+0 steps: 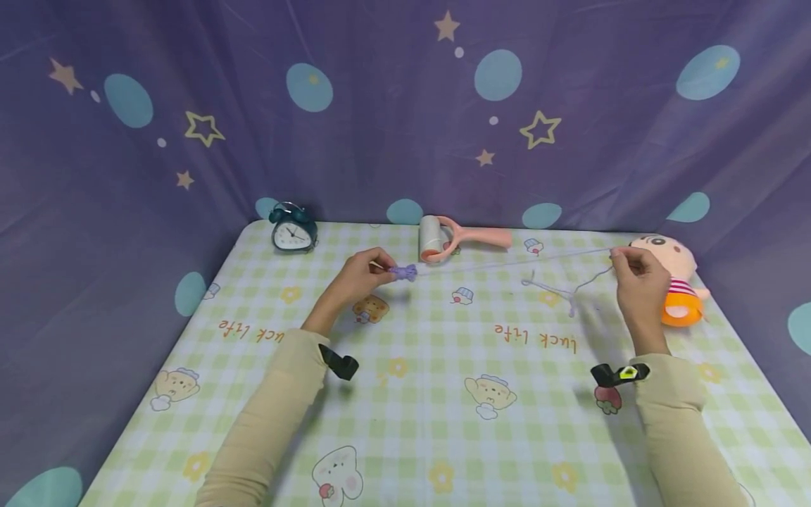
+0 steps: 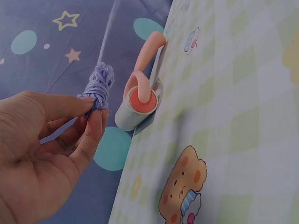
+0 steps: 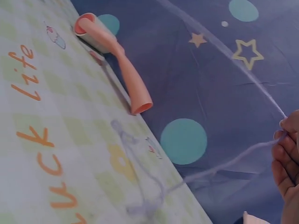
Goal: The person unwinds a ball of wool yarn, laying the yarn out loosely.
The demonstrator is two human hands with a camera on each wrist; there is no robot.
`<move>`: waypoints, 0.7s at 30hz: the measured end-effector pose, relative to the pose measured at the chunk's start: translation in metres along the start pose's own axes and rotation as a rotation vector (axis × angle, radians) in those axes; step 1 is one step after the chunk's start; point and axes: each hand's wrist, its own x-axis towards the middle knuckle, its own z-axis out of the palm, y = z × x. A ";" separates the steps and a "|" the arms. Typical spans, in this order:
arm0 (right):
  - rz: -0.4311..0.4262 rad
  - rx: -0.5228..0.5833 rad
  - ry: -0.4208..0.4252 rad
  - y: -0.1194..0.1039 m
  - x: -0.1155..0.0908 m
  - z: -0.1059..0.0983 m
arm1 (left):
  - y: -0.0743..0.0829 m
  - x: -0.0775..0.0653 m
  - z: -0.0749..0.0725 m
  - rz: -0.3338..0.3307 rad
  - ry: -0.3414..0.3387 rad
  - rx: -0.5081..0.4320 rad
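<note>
- Evidently, the left hand (image 1: 362,276) pinches a lilac yarn bundle (image 2: 99,87) between thumb and fingers, above the counter (image 1: 418,408) and near the lint roller (image 1: 470,235).
- From it a thin strand (image 2: 108,32) runs nearly straight to the right hand (image 1: 642,278), whose thumb and fingers close narrowly on the yarn.
- Below the right hand, a loose tail (image 1: 550,286) droops and lies bent on the counter, apart from the plush doll (image 1: 681,285).
- A hard pull could slip the bundle from the left fingers, since they seem to grip only its end, or tighten a tangle in its wraps.
- Should the right pinch loosen, the strand would likely sag toward the lint roller and might stick if the sheet is tacky.
- The bent tail could knot on itself if dragged carelessly.
</note>
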 end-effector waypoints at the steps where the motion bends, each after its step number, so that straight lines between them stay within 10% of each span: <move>1: 0.000 0.006 0.007 -0.001 0.001 -0.002 | -0.001 0.000 0.000 0.000 -0.003 -0.001; 21: 0.067 0.004 0.151 -0.006 0.010 -0.018 | -0.004 0.002 -0.002 -0.004 -0.011 0.031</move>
